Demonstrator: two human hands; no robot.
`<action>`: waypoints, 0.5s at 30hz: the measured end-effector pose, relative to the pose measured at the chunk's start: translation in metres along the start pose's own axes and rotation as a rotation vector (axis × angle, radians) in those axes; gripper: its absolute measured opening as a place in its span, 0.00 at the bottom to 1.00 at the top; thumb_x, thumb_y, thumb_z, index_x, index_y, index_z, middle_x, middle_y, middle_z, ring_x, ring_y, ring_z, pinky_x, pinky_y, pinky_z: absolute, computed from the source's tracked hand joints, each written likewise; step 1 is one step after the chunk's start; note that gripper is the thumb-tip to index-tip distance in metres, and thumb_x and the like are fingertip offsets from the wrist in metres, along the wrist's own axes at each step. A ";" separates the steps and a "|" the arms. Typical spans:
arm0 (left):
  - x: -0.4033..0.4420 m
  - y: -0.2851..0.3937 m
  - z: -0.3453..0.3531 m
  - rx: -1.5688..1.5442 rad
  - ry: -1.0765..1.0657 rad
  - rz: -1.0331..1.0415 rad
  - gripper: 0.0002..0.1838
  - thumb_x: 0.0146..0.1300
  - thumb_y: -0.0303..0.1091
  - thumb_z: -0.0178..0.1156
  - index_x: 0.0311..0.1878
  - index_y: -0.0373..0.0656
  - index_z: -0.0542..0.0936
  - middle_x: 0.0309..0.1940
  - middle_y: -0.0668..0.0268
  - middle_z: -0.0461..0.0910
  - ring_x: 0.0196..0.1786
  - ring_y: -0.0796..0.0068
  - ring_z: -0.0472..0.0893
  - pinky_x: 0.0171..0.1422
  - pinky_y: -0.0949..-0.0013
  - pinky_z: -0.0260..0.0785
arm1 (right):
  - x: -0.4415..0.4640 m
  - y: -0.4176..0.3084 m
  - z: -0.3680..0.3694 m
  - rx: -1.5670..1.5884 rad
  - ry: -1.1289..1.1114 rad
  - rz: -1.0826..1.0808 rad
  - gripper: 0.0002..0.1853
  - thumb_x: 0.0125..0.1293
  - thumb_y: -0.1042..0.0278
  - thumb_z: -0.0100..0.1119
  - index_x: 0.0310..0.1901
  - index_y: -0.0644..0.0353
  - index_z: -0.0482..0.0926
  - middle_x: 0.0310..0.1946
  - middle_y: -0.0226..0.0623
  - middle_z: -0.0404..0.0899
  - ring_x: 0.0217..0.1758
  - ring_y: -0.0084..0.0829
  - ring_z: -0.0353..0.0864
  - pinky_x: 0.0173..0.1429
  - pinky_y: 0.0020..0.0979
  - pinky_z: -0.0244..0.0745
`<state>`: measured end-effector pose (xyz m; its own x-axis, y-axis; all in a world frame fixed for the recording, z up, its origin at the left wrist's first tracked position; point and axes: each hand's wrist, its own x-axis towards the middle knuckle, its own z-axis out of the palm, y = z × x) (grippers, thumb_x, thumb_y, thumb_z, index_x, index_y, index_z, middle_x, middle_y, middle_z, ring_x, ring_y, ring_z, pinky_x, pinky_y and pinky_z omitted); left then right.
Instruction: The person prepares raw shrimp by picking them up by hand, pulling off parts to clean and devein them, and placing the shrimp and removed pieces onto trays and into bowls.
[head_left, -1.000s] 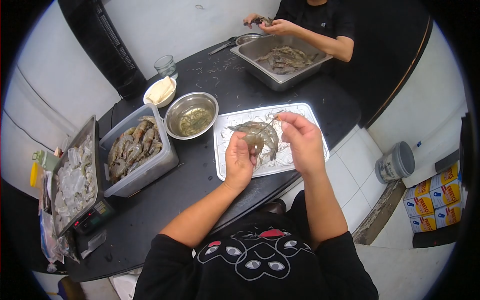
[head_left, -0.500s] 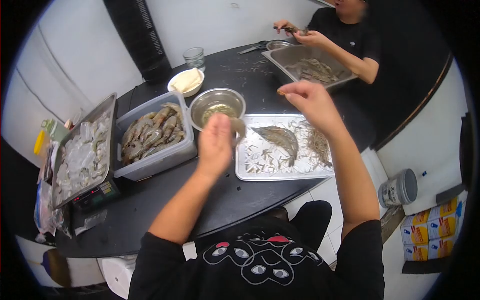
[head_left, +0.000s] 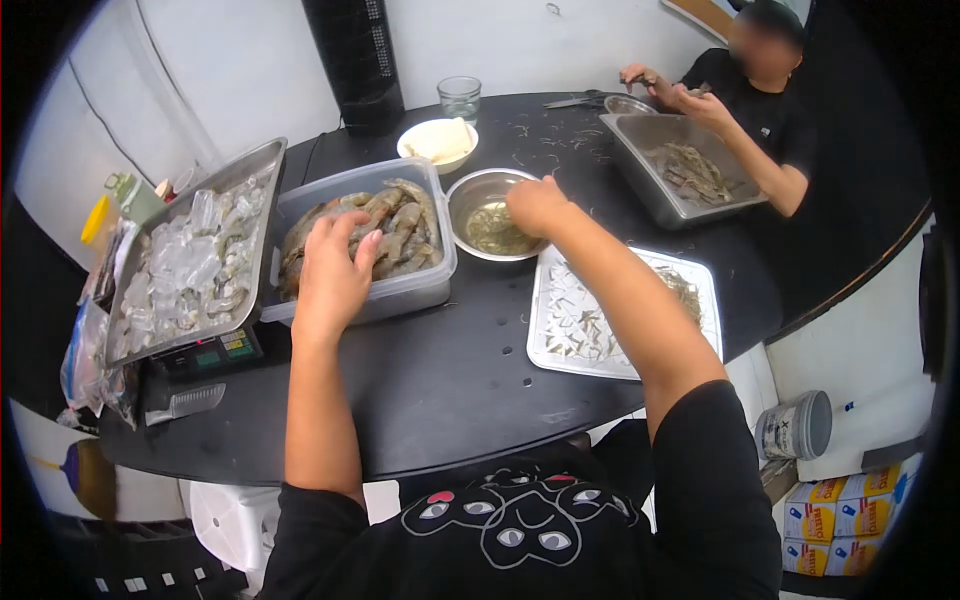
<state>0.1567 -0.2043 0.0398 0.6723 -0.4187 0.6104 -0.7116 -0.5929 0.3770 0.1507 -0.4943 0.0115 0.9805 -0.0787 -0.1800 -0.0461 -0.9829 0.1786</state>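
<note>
My left hand point(head_left: 335, 268) reaches over a clear plastic tub point(head_left: 440, 285) heaped with raw grey-brown shrimp point(head_left: 395, 228). Its fingers are apart, just over the shrimp at the tub's left side, with nothing seen in them. My right hand point(head_left: 538, 208) is at the right rim of a steel bowl point(head_left: 470, 245) holding murky liquid with thin pale bits in it. The fingers there are curled downward; whatever they hold is hidden. Below my right forearm lies a white tray point(head_left: 540, 350) strewn with shrimp legs and feelers point(head_left: 585, 335).
A steel tray point(head_left: 270, 165) of ice and shrimp rests on a scale point(head_left: 225, 347). Behind the bowl stand a white bowl point(head_left: 462, 155) with a cloth and a glass point(head_left: 460, 98). Across the table, a co-worker point(head_left: 775, 130) handles shrimp above a steel pan point(head_left: 690, 212).
My left hand has moved left to the tub, and the shrimp it held is gone from it. My right hand has come down from the air to the steel bowl. The view has shifted.
</note>
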 end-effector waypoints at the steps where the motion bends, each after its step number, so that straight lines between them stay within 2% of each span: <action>1: -0.001 -0.003 -0.001 -0.026 -0.006 -0.011 0.12 0.64 0.31 0.56 0.49 0.40 0.78 0.45 0.49 0.77 0.50 0.49 0.77 0.56 0.58 0.68 | 0.000 0.000 0.000 -0.001 -0.020 -0.009 0.12 0.58 0.75 0.56 0.44 0.58 0.83 0.49 0.42 0.81 0.54 0.39 0.80 0.58 0.47 0.69; 6: 0.000 -0.004 0.001 -0.085 0.021 -0.110 0.13 0.65 0.25 0.51 0.52 0.42 0.77 0.46 0.49 0.80 0.48 0.48 0.78 0.55 0.55 0.68 | -0.020 0.002 -0.030 -0.013 -0.189 -0.023 0.12 0.57 0.76 0.56 0.43 0.63 0.83 0.46 0.47 0.82 0.52 0.43 0.81 0.53 0.43 0.75; 9: 0.001 0.004 0.001 -0.142 0.084 -0.116 0.14 0.64 0.23 0.51 0.52 0.43 0.77 0.40 0.52 0.82 0.44 0.49 0.80 0.52 0.56 0.70 | -0.027 0.005 -0.043 0.111 -0.168 0.079 0.15 0.56 0.76 0.58 0.47 0.60 0.82 0.47 0.43 0.82 0.53 0.41 0.82 0.56 0.47 0.73; 12: 0.004 0.015 -0.001 -0.130 0.110 -0.038 0.13 0.61 0.24 0.56 0.50 0.43 0.79 0.34 0.57 0.84 0.40 0.53 0.81 0.52 0.57 0.69 | -0.021 0.010 -0.038 0.112 -0.049 0.067 0.15 0.55 0.77 0.60 0.46 0.61 0.82 0.46 0.45 0.83 0.51 0.43 0.82 0.53 0.46 0.76; 15: 0.003 0.025 -0.002 -0.100 0.061 -0.048 0.11 0.57 0.27 0.62 0.45 0.44 0.80 0.30 0.62 0.84 0.38 0.58 0.81 0.52 0.59 0.67 | -0.023 0.010 -0.040 0.202 0.050 0.090 0.14 0.54 0.78 0.59 0.44 0.62 0.83 0.45 0.45 0.83 0.51 0.44 0.82 0.53 0.47 0.76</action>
<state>0.1405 -0.2192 0.0523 0.6942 -0.3470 0.6306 -0.6981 -0.5379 0.4725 0.1354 -0.4958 0.0560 0.9787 -0.1644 -0.1231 -0.1665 -0.9860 -0.0065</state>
